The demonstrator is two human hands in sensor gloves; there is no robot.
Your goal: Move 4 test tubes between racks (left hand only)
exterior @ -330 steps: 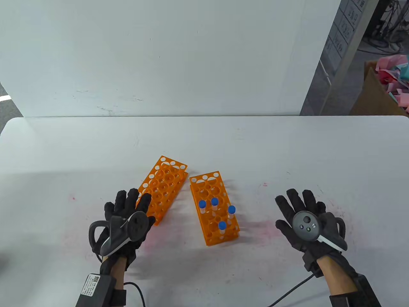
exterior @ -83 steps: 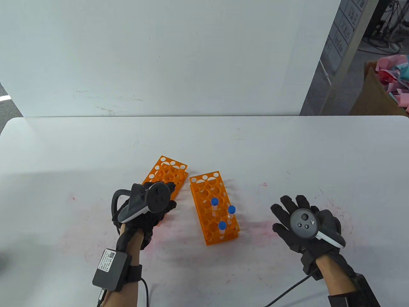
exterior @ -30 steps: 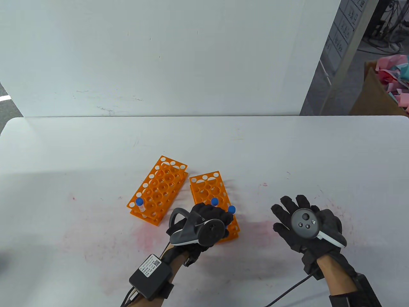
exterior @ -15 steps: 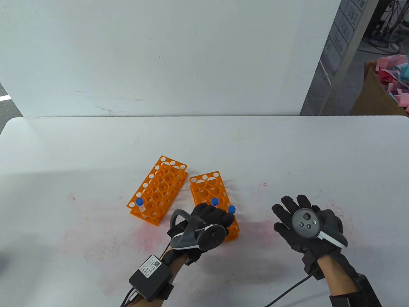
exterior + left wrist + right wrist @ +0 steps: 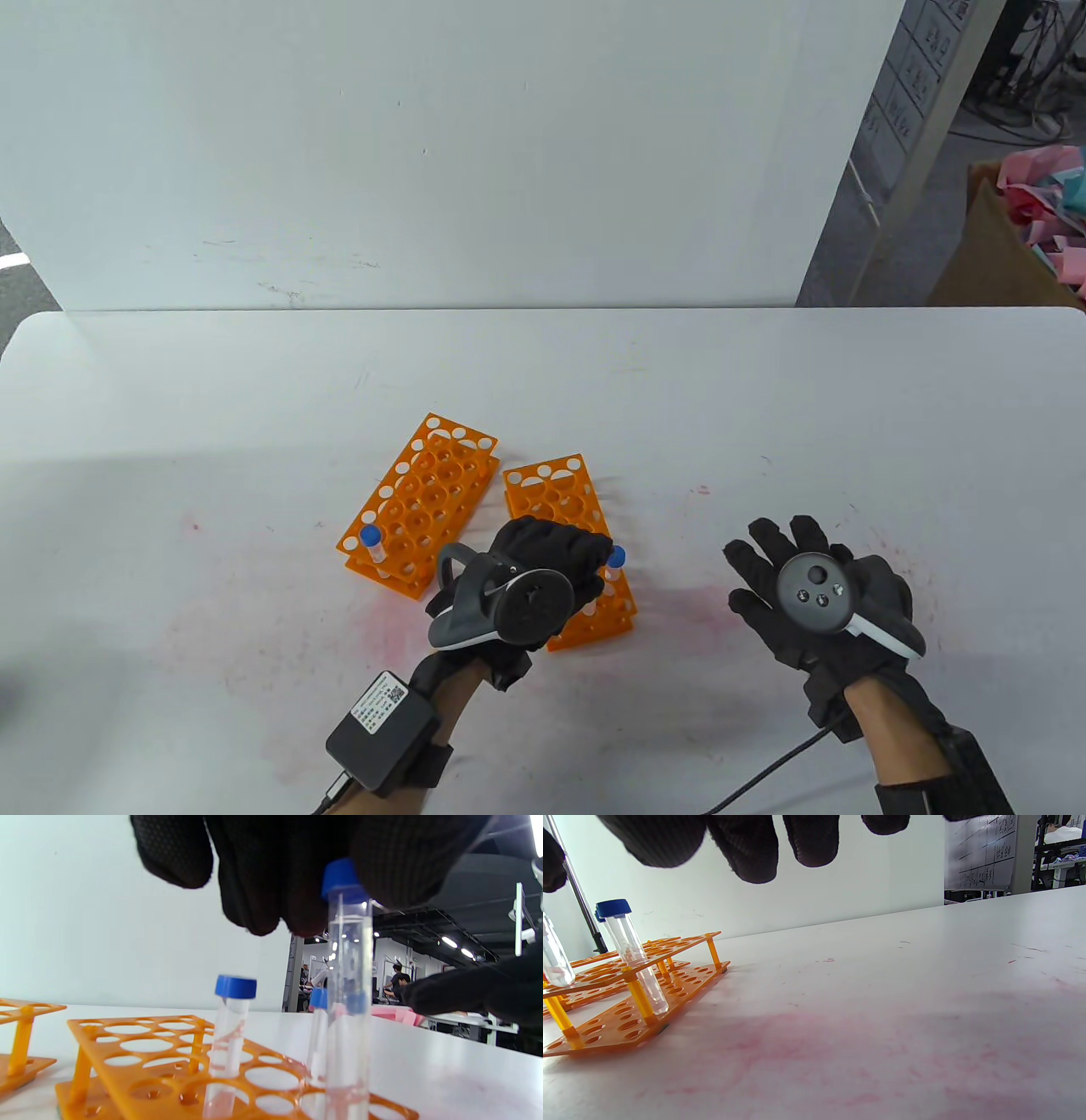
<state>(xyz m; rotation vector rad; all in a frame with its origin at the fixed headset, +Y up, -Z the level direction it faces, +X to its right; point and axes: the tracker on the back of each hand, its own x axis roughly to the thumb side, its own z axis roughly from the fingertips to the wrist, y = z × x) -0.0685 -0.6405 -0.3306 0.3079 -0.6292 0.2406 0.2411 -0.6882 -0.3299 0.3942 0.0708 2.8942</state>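
Two orange racks lie side by side mid-table. The left rack (image 5: 433, 475) has one blue-capped tube (image 5: 371, 537) at its near left corner. My left hand (image 5: 585, 556) is over the right rack (image 5: 551, 484) and pinches a blue-capped tube (image 5: 348, 993) by its cap. In the right wrist view that tube's rounded bottom (image 5: 555, 967) hangs just above the rack's top plate (image 5: 640, 959). Two more tubes (image 5: 231, 1027) stand in the right rack; one shows in the table view (image 5: 616, 558). My right hand (image 5: 814, 586) rests flat on the table, fingers spread and empty.
A white wall panel (image 5: 424, 153) stands along the table's far edge. A cardboard box with pink scraps (image 5: 1018, 238) sits off the table at the far right. Faint pink stains (image 5: 679, 603) mark the table near the racks.
My left hand has drawn back and risen slightly, lifting the tube out of the near end of the right rack. That near end now shows without a tube. The right hand has stayed put.
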